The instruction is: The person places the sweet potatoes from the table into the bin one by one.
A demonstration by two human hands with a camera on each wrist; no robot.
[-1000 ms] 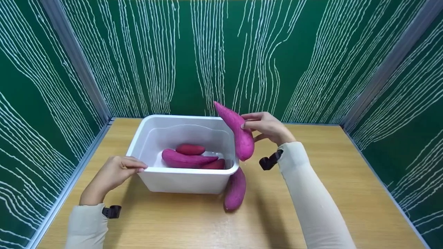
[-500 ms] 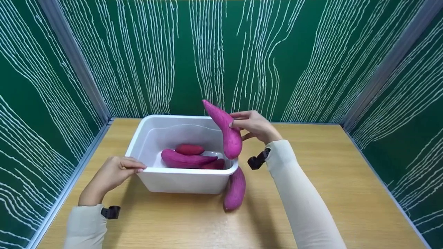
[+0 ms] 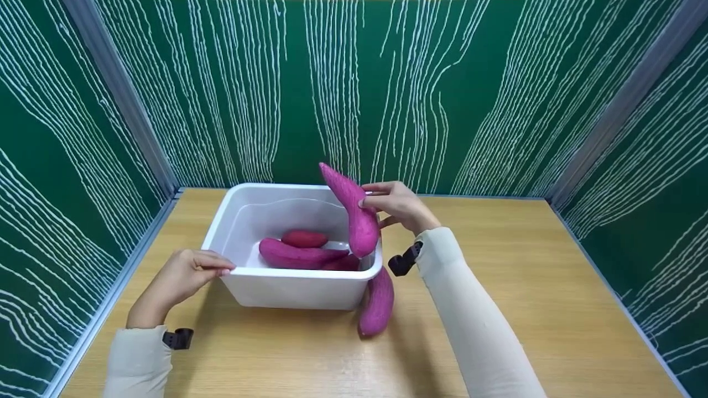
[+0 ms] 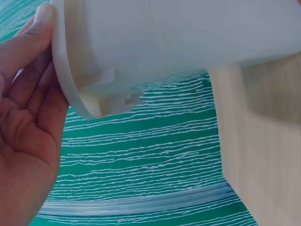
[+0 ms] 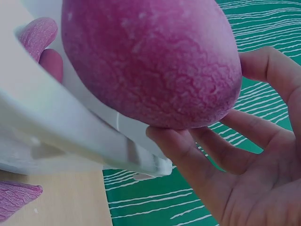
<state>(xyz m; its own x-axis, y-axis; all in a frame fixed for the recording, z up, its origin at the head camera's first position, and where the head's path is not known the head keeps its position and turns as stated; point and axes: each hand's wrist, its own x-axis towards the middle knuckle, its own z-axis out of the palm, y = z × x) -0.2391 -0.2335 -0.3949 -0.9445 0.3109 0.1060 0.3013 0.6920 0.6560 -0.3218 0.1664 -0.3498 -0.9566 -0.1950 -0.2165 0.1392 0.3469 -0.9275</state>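
In the head view a white plastic bin [image 3: 301, 290] stands on the wooden table. My left hand [image 3: 182, 279] pinches its rim at the near left corner; the left wrist view shows the thumb [image 4: 43, 16] against the lip. My right hand [image 3: 401, 205] grips a large magenta sweet potato [image 3: 359, 218], thick end down, over the bin's right side. Up close in the right wrist view, fingers and thumb hold the sweet potato [image 5: 155, 70] around its sides. Inside the bin lie a long purple sweet potato [image 3: 296, 255] and two redder ones, one [image 3: 304, 239] behind it and one [image 3: 344, 262] partly hidden.
Another purple sweet potato [image 3: 378, 304] lies on the table [image 3: 498, 265] against the bin's front right corner. Green panels [image 3: 376, 83] with white wavy lines and grey metal posts [image 3: 603, 105] enclose the back and sides.
My right hand has carried the large sweet potato leftward, from beside the bin's right rim to over its inside. My left hand stays on the rim.
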